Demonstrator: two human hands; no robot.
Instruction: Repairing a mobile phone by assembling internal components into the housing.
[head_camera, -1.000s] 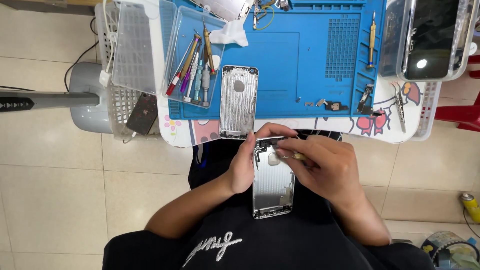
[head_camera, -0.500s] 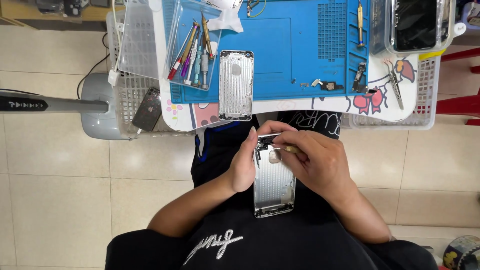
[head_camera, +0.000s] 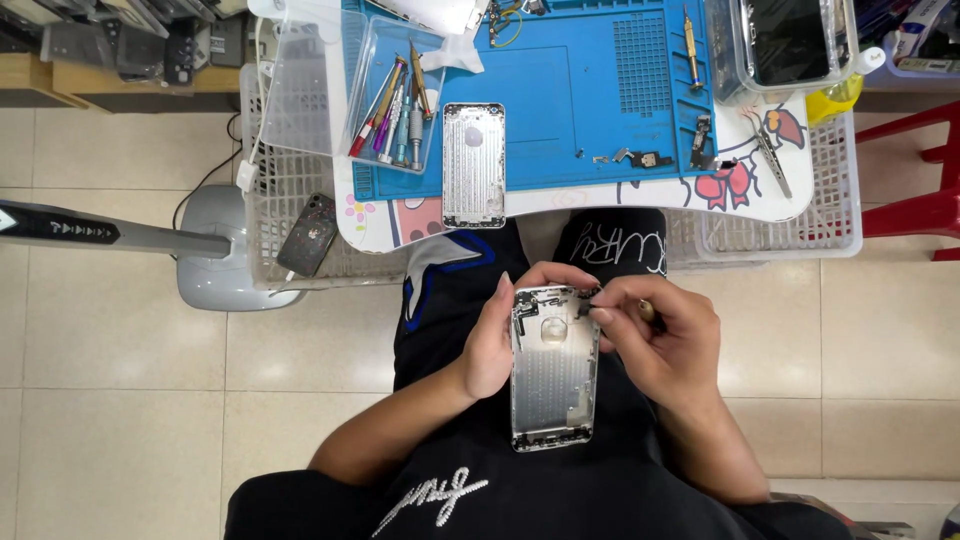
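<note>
Since a moment ago you've barely shifted: your left hand (head_camera: 497, 345) still clasps the silver phone housing (head_camera: 553, 370) over your lap, below the table's (head_camera: 560, 205) near edge, your right hand (head_camera: 665, 345) pinching a thin tool (head_camera: 645, 310) at its top corner.

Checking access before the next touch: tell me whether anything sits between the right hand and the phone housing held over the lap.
Nothing visible does. The right hand already has its fingertips at the top corner of the phone housing, which the left hand grips along its side.

A silver phone shell (head_camera: 553, 372), a blue mat (head_camera: 560, 90), beige floor tiles (head_camera: 120, 400), a red stool (head_camera: 915, 190).
</note>
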